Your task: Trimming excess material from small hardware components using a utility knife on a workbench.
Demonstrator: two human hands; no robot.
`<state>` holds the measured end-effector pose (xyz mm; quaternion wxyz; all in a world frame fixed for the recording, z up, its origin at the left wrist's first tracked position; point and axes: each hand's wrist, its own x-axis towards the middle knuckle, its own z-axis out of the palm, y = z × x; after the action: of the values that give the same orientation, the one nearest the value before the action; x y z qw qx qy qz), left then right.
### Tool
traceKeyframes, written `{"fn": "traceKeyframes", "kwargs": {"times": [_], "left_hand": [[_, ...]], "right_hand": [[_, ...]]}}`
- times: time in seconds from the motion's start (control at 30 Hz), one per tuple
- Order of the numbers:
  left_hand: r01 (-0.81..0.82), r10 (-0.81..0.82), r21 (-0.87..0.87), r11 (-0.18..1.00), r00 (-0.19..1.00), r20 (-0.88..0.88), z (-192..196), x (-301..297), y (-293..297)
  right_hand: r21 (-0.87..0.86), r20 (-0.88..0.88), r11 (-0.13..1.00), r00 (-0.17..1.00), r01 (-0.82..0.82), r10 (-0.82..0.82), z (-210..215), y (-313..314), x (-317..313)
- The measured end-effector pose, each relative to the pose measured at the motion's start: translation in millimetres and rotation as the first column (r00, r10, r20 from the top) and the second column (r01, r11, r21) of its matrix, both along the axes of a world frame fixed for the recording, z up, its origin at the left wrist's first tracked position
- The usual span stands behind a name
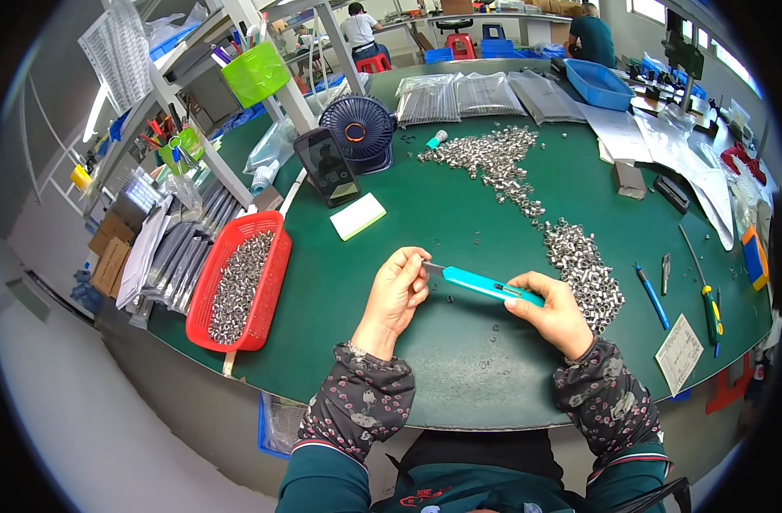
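Note:
My right hand (549, 309) is closed around the handle end of a teal utility knife (481, 284), which points left across the middle of the green table. Its bare blade (433, 269) reaches the fingertips of my left hand (397, 286). Those fingertips are pinched together on a small metal ring, mostly hidden by the fingers. A pile of small silver metal rings (583, 274) lies just beyond and right of my right hand, trailing into a second heap (493, 162) farther back.
A red basket (280, 256) of metal rings stands at the table's left. Near it are a phone (327, 167), a dark fan (358, 132) and a sticky-note pad (357, 216). A blue pen (652, 295) and a screwdriver (711, 315) lie right. Two people sit in the background.

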<state>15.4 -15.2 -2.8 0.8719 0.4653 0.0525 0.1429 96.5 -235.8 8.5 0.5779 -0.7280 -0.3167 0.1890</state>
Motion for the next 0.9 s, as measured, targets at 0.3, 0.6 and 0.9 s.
{"fn": "traceKeyframes", "kwargs": {"times": [0.3, 0.6, 0.9], "left_hand": [[-0.08, 0.084, 0.062, 0.995, 0.994, -0.074, -0.3, 0.3, -1.2], [-0.089, 0.097, 0.092, 0.992, 0.991, -0.088, -1.2, 0.4, -0.8], [-0.108, 0.123, 0.126, 0.986, 0.985, -0.123, 0.7, 0.4, -1.8]], "right_hand": [[0.012, 0.552, 0.983, 0.819, 0.181, -0.157, 6.6, 1.5, -6.5], [0.012, 0.661, 0.978, 0.733, 0.208, -0.164, 7.8, 0.7, -7.3], [-0.004, 0.668, 0.98, 0.73, 0.198, -0.145, 8.6, 0.0, -6.9]]}}
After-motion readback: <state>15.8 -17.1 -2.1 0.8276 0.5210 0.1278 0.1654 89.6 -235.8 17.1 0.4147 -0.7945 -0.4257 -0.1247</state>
